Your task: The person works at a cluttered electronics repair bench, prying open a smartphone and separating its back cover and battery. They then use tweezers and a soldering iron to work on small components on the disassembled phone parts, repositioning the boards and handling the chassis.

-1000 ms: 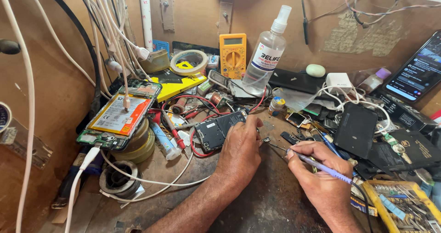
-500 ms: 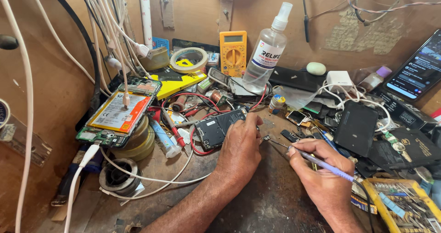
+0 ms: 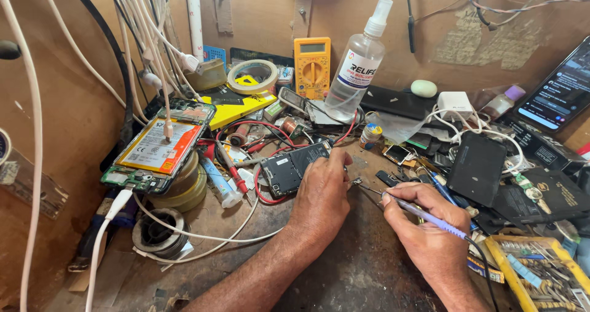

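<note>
A small metal part is worked at the tip of a soldering iron on a cluttered repair bench

The slim purple-handled soldering iron [image 3: 424,215] is gripped pen-like in the closed fingers of the right hand [image 3: 430,235]; its tip meets a tiny silver metal part [image 3: 356,181] just beyond the left hand [image 3: 321,195], whose curled fingers are pressed near the opened black phone body [image 3: 294,166]. Whether the part is pinched by the left fingertips cannot be told. A fingertip could be burned, since the hot tip lies so close, and the red lead wires [image 3: 258,141] just past the left knuckles could be scorched by a slip
</note>
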Demonstrator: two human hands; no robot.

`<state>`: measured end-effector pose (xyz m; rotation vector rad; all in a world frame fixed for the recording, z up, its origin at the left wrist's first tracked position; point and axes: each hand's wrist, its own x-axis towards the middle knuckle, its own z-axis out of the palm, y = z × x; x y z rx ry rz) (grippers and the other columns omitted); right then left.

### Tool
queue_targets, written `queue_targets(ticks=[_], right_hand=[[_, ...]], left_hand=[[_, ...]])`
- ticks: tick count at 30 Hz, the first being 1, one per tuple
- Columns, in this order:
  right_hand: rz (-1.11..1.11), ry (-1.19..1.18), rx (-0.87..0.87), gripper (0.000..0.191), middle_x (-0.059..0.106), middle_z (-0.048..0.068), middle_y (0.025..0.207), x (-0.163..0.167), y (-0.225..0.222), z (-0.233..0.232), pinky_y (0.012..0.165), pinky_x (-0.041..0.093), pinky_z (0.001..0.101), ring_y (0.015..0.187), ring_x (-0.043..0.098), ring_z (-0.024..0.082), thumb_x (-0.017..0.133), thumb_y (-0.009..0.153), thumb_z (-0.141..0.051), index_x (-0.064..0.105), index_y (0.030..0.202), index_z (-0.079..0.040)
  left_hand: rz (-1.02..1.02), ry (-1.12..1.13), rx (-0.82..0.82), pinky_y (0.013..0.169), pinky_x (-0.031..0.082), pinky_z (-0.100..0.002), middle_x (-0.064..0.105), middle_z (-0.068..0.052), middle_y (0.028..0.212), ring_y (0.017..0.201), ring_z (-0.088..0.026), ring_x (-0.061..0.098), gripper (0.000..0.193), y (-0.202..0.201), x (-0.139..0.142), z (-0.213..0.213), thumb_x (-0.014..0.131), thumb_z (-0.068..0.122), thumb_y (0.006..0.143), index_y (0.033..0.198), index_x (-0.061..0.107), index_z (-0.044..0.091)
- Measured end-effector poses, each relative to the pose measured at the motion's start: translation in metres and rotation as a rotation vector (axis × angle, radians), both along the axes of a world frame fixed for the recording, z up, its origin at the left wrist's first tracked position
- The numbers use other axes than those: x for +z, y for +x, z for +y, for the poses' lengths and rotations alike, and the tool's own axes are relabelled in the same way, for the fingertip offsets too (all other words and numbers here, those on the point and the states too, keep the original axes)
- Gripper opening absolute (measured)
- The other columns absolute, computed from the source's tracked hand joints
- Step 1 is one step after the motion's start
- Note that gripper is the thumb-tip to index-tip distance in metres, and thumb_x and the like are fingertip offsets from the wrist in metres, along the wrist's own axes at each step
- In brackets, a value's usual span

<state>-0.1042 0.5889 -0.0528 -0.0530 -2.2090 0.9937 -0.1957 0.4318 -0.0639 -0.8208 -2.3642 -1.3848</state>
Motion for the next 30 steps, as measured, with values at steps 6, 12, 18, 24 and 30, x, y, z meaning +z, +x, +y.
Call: queue_targets(ticks=[6,12,18,24,30], right_hand=[[-0.024,-0.009,-0.002,0.013,0.079,0.006,0.093,0.0003,0.0005,-0.0007,0.077,0.057,0.0240,0.082,0.072,0.010,0.079,0.082,-0.006,0.076,0.093,-0.001],[-0.013,-0.048,-0.003,0.014,0.078,0.006,0.094,-0.0019,0.0001,-0.0006,0.078,0.057,0.0236,0.083,0.072,0.009,0.079,0.082,-0.007,0.076,0.095,-0.001],[-0.038,-0.047,-0.014,0.014,0.079,0.006,0.094,-0.0043,-0.0015,-0.0001,0.078,0.057,0.0238,0.083,0.072,0.009,0.079,0.082,-0.006,0.076,0.095,-0.001],[-0.002,-0.017,0.008,0.013,0.078,0.006,0.095,-0.0066,-0.0028,0.0008,0.079,0.056,0.0237,0.085,0.072,0.009,0.080,0.083,-0.006,0.076,0.094,-0.001],[-0.018,-0.035,0.001,0.013,0.078,0.006,0.094,-0.0061,-0.0014,-0.0008,0.078,0.056,0.0239,0.083,0.072,0.010,0.079,0.083,-0.006,0.076,0.094,-0.001]], left_hand=[[-0.010,-0.007,-0.004,0.082,0.048,-0.050,0.065,-0.015,0.090,0.091,-0.037,0.063,0.036,0.0008,0.0019,-0.0010,0.067,-0.007,0.082,0.114,0.055,0.003],[-0.014,-0.008,-0.011,0.082,0.048,-0.050,0.065,-0.016,0.089,0.091,-0.037,0.063,0.037,-0.0001,0.0015,-0.0018,0.067,-0.007,0.081,0.115,0.055,0.003],[-0.009,-0.013,0.001,0.082,0.048,-0.051,0.065,-0.017,0.091,0.091,-0.039,0.063,0.038,-0.0017,-0.0016,-0.0010,0.067,-0.007,0.081,0.116,0.055,0.003],[0.004,-0.010,0.003,0.082,0.048,-0.052,0.064,-0.019,0.091,0.091,-0.040,0.063,0.038,-0.0026,-0.0045,-0.0004,0.067,-0.007,0.082,0.116,0.054,0.002],[0.000,-0.012,-0.001,0.081,0.048,-0.052,0.064,-0.018,0.090,0.091,-0.039,0.063,0.037,-0.0018,-0.0040,-0.0015,0.067,-0.007,0.081,0.115,0.055,0.002]])
